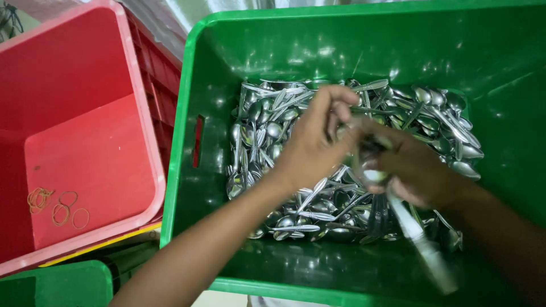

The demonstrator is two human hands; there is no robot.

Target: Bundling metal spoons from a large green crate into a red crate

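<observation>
A bundle of shiny steel spoons [398,219], blurred, is gripped in the closed right hand [418,170] above the loose heap of steel spoons [273,131] in the deep green plastic crate [187,170]. The left hand [315,142] pinches at the bundle's top. Risk: handles may slide out and scatter. Rubber bands [57,206] lie in the adjacent red plastic crate [145,122].

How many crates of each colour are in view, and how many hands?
Green crates: 2, the big green crate holding spoons and a corner of another
Red crates: 1
Hands: 2, left hand, right hand
Total: 5
</observation>
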